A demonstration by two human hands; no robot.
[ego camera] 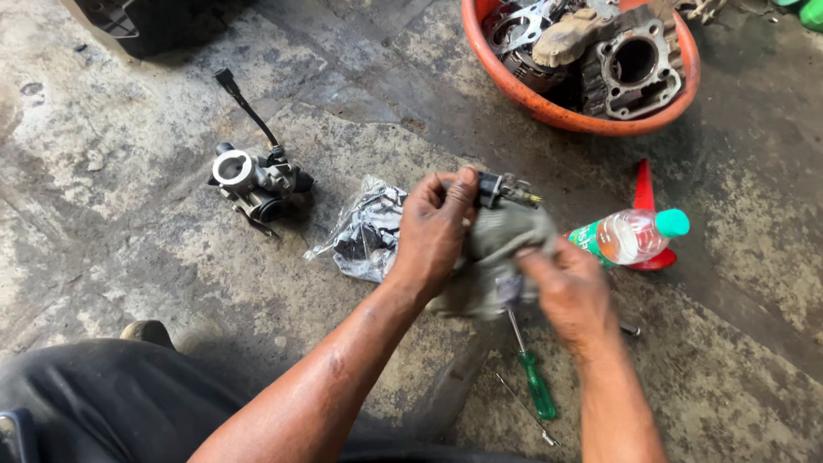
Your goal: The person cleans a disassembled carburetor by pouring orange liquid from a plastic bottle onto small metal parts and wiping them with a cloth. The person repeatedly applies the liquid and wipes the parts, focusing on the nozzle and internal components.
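Stained concrete floor (pixel 129 171). Left hand (pixel 433 231) is pinching a small black part (pixel 497 189) with fingers closed on it. Right hand (pixel 570 296) is gripping a grey rag (pixel 497 249) against the part. Carburetor (pixel 257 182), screwdriver (pixel 531 377), bottle (pixel 630 236), and orange basin (pixel 549 107) are lying nearby.

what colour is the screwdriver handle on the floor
Green, a translucent green handle on the screwdriver, seen in the head view.

Stained, cracked concrete floor (pixel 129 171) of mottled grey and tan, darkened by oil in a diagonal band toward the upper right, lit by even diffuse light with soft shadows, and with a dark boxy object (pixel 146 21) at the upper-left edge.
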